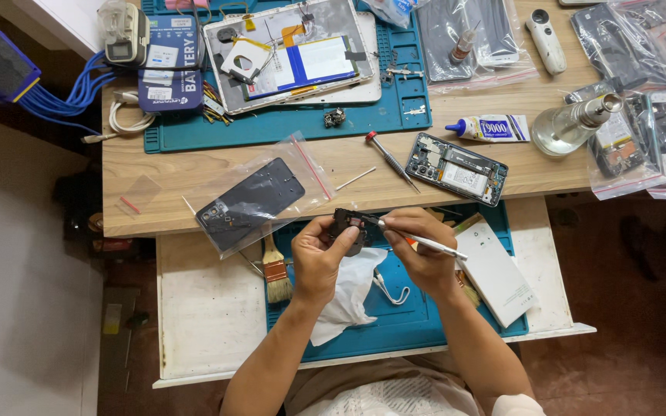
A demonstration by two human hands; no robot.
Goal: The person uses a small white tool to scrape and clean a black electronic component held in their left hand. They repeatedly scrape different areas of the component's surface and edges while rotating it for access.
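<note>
My left hand (pixel 319 258) grips a small dark electronic part (pixel 351 224) above the blue mat (pixel 395 323) in the pulled-out drawer. A thin white stick tool with an orange band (pixel 425 244) is held in my right hand (pixel 418 250), its tip touching the part. Under my left hand lies a crumpled white tissue (pixel 348 296).
An opened phone (pixel 456 168) and a screwdriver (pixel 389 159) lie on the wooden table, with a bagged dark phone panel (pixel 252 199) to the left. A brush (pixel 275 273), a white box (pixel 495 271), a glue tube (pixel 491 128), a glass bottle (pixel 572 123) and an opened tablet (pixel 290 54) surround them.
</note>
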